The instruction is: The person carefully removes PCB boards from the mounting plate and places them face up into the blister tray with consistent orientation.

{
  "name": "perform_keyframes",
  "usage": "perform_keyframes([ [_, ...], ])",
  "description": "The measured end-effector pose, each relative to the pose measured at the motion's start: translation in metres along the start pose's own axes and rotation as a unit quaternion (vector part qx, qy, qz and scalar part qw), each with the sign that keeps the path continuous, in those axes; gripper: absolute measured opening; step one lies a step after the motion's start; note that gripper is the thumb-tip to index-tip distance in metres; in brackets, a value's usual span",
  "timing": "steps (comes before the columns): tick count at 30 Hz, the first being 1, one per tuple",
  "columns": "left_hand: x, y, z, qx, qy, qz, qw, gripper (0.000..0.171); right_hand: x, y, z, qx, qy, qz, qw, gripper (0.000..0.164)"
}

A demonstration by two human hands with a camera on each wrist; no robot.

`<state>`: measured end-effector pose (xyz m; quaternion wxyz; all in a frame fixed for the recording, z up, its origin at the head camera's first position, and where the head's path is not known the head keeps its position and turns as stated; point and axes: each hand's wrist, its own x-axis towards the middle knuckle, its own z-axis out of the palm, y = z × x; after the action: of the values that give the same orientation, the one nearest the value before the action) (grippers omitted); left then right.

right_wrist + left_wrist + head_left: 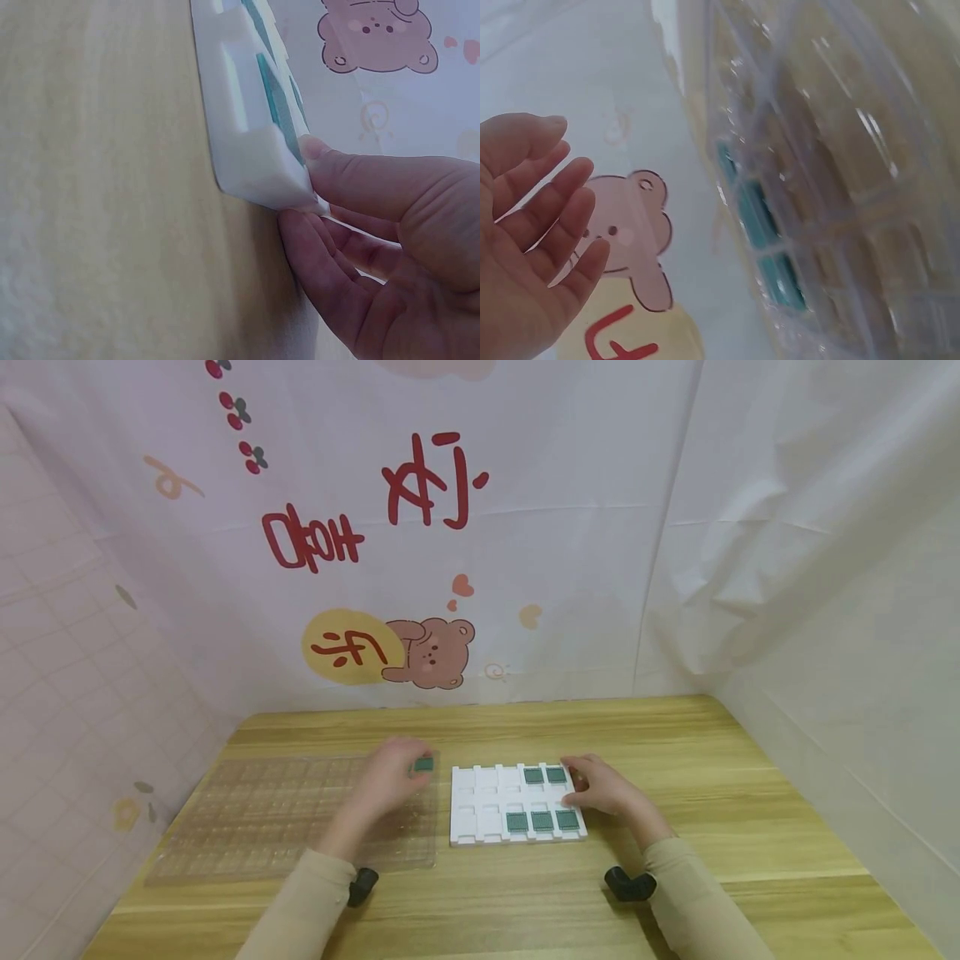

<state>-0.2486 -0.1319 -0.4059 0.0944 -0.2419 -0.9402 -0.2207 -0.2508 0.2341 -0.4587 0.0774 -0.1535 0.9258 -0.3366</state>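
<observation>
My left hand (393, 770) hovers over the right end of a clear plastic tray (300, 777). Its fingers (562, 199) are loosely bent and apart, with nothing between them in the left wrist view. Close to the fingertips, a green square chip (423, 764) shows at the tray's far right corner. My right hand (603, 787) pinches the right edge of a white compartment tray (259, 169) between thumb and fingers. Several green chips (542, 821) lie in that tray's right-hand compartments, in both rows; its left-hand compartments (477, 820) hold none.
Both trays sit side by side on a wood-grain table (517, 902), with a narrow gap between them. A printed white cloth (570, 568) hangs behind the table and along both sides. Black bands (630, 885) are on both wrists.
</observation>
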Motion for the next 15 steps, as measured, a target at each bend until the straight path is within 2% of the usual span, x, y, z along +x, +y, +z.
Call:
perform_keyframes([
  [8, -0.003, 0.019, -0.004, 0.000, 0.029, 0.010, 0.9995, 0.031, 0.000, 0.002, 0.000, 0.004, -0.002, -0.004, 1.000, 0.070],
  [15, -0.003, 0.032, -0.003, -0.017, 0.059, 0.046, 0.9970, 0.033, -0.001, 0.000, -0.001, 0.008, -0.001, -0.005, 1.000, 0.071],
])
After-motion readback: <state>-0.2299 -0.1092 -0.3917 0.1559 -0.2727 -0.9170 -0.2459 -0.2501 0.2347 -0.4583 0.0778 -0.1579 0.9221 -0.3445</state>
